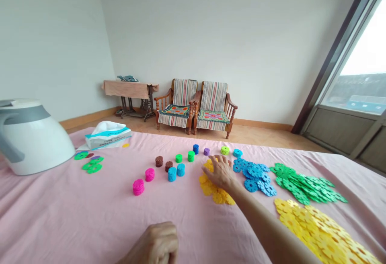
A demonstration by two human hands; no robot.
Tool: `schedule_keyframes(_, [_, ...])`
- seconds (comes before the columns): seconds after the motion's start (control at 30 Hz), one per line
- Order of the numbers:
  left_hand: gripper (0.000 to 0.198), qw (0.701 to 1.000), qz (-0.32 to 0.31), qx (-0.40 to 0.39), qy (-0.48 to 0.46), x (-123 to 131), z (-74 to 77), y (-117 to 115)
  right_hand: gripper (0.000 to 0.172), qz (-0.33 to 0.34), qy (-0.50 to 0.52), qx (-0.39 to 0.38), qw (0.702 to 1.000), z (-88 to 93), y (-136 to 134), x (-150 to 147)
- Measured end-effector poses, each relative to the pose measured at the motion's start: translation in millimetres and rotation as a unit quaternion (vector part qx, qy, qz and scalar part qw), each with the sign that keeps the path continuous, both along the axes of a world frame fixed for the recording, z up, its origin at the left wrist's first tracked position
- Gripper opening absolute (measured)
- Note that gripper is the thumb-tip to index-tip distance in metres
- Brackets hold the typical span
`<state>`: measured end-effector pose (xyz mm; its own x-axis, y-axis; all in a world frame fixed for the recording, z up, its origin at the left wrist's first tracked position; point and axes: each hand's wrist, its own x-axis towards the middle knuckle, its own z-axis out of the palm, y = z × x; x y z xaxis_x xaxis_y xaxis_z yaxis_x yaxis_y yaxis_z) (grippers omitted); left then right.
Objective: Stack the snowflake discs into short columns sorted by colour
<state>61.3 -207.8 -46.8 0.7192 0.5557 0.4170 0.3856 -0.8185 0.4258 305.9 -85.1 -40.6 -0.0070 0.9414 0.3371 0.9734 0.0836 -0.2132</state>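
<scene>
My right hand (pixel 222 172) reaches out over a small spread of yellow flower-shaped discs (pixel 222 197), fingers apart and touching the pile. My left hand (pixel 159 240) rests at the front of the pink cloth (pixel 99 215), curled into a fist with no object showing in it. Between and beyond my hands stand short stacks of the same notched discs: pink (pixel 138 187), brown (pixel 159 161), light blue (pixel 172 174), green (pixel 191 156), dark blue (pixel 196 149), purple (pixel 206 151) and lime (pixel 224 150). Loose blue discs (pixel 255 171) lie right of my right hand.
Larger heaps of green discs (pixel 304 183) and yellow discs (pixel 319 232) cover the right side. At left are a white kettle-shaped jug (pixel 42 139), a tissue box (pixel 108 136) and a few loose mixed discs (pixel 93 165). Two wooden armchairs (pixel 214 99) stand beyond the table.
</scene>
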Motion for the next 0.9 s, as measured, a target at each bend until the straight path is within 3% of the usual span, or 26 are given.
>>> schedule_keyframes(0.13, [0.030, 1.000, 0.001, 0.000, -0.002, 0, -4.1, 2, 0.061, -0.025, 0.011, -0.083, 0.996, -4.7, 18, 1])
schedule_keyframes(0.27, [0.029, 1.000, -0.007, 0.000, 0.000, -1, -6.3, 3, 0.057, -0.006, 0.005, -0.089, 0.996, -9.0, 10, 2])
schedule_keyframes(0.43, [0.029, 1.000, 0.007, -0.012, -0.003, 0, -2.5, 1, 0.047, 0.028, 0.013, -0.076, 0.997, -7.8, -22, 0])
schedule_keyframes(0.7, [0.026, 1.000, 0.013, -0.019, -0.004, 0, -2.4, 2, 0.047, 0.074, 0.029, -0.091, 0.993, -2.7, -77, -6])
schedule_keyframes(0.9, [0.027, 0.998, 0.054, -0.013, -0.020, 2, -1.7, 3, 0.043, 0.173, 0.112, -0.081, 0.975, 6.2, -117, -7])
